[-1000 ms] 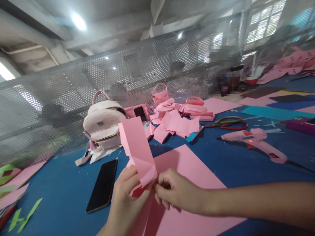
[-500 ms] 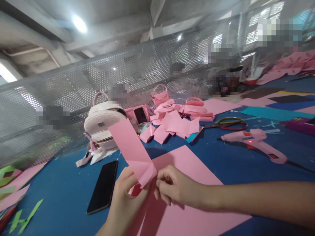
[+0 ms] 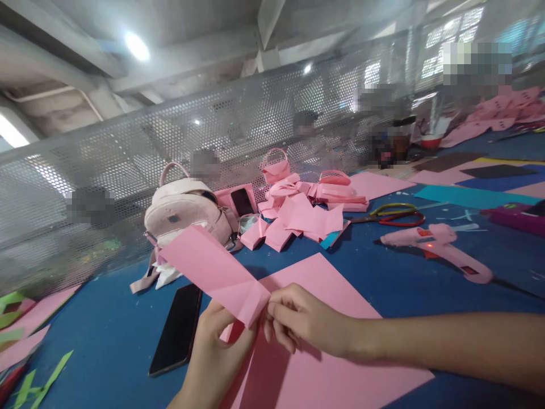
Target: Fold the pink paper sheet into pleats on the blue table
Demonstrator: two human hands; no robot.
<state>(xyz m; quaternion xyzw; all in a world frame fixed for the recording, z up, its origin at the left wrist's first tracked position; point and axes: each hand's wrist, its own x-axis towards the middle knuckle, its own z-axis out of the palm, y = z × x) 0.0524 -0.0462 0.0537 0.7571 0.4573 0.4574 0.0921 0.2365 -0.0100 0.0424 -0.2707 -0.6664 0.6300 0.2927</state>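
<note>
A folded pink paper piece [image 3: 215, 272] with a long flap pointing up and left is held between both hands. My left hand [image 3: 221, 346] is closed around its lower part, thumb near the fold. The fingers of my right hand [image 3: 293, 318] pinch the piece's right corner; what lies right at the fingertips is hidden. Beneath my hands a large pink paper sheet [image 3: 340, 363] lies flat on the blue table [image 3: 110, 341]. To the left of my left hand rests a black phone [image 3: 176, 329].
A pink glue gun [image 3: 438, 244] with a lit red light lies right, near scissors [image 3: 395, 213]. Pink folded papers and small paper bags [image 3: 306, 216] are piled ahead, beside a white backpack [image 3: 183, 213]. Green strips [image 3: 51, 378] lie left. A perforated metal screen [image 3: 238, 125] stands behind.
The long flap of the pink paper piece has tilted lower and further left. Both hands keep their hold, with the right fingers shifted slightly at the corner.
</note>
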